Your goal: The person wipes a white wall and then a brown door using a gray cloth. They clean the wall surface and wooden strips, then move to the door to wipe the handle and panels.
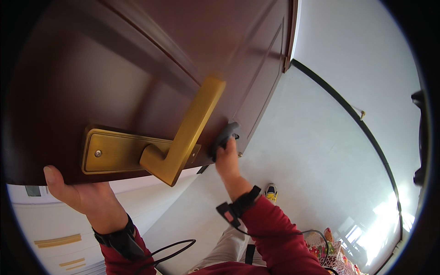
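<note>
A dark reddish-brown panelled door (182,44) fills the upper left. It bears a brass lever handle (192,130) on a brass backplate (120,151) with screws. My left hand (82,196) grips the door's edge near the backplate, its thumb on the near face and its other fingers hidden behind. Beyond the handle, my right hand (227,154) holds a dark grey cloth (225,139) against the lower part of the door face. The cloth is slightly blurred, and the fingers are largely hidden by it. Both wrists wear black straps with cables.
A brass door stop (362,115) sticks out from the wall above a dark curved-looking baseboard (347,106). White drawers with gold handles (57,241) stand at lower left. A patterned fabric (326,245) lies at lower right. My shoe (271,192) is on the pale floor.
</note>
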Motion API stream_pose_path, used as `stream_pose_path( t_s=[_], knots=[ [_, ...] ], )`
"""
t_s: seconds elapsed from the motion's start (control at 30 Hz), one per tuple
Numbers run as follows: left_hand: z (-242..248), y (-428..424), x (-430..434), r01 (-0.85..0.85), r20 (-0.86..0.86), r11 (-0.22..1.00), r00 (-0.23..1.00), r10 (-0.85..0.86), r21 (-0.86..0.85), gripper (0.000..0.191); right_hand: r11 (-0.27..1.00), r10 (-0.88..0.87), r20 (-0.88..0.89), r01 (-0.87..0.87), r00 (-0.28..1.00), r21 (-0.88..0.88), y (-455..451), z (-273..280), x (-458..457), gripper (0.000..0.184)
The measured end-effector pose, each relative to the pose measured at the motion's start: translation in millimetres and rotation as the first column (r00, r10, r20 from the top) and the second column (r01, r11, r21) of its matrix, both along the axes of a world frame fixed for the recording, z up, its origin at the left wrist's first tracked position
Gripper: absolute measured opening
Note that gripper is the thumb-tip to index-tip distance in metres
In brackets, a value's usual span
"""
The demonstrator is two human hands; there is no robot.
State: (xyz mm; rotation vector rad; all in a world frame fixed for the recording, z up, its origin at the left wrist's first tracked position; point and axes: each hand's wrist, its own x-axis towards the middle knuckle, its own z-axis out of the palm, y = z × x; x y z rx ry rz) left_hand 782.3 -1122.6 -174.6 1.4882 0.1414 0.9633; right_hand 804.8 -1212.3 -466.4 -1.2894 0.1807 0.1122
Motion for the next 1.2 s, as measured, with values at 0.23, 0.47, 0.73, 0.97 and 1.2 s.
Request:
stream_pose_path(
  t_s=[0.23, 0.47, 0.73, 0.97, 1.2],
  knots=[
    [-7.2, 12.6, -4.9, 0.011, 0.021, 1.0, 1.0, -0.012, 0.012, 0.058, 0.907, -0.197, 0.588, 0.374, 0.785, -0.195, -22.1, 72.5, 54.0, 0.064],
    [-7.8, 13.2, -11.2, -0.075, -0.028, 0.996, 0.997, 0.074, -0.044, 0.062, 0.934, -0.216, 0.606, 0.343, 0.766, -0.1, -53.7, 98.4, 113.5, 0.052],
    [-9.5, 18.6, -6.4, -0.166, -0.026, 0.986, 0.986, 0.166, 0.009, 0.062, 0.953, -0.152, 0.62, 0.281, 0.77, -0.116, -30.3, 73.9, 87.2, 0.056],
    [-8.4, 37.9, -3.8, -0.096, -0.027, 0.995, 0.995, 0.096, 0.01, 0.064, 0.917, -0.21, 0.617, 0.371, 0.758, -0.144, -72.6, 80.5, 184.0, 0.041],
    [-12.4, 26.8, -5.7, -0.107, -0.015, 0.994, 0.994, 0.107, 0.034, 0.063, 0.973, -0.224, 0.345, 0.227, 0.911, 0.032, 22.3, 32.2, 10.2, 0.058]
  ],
)
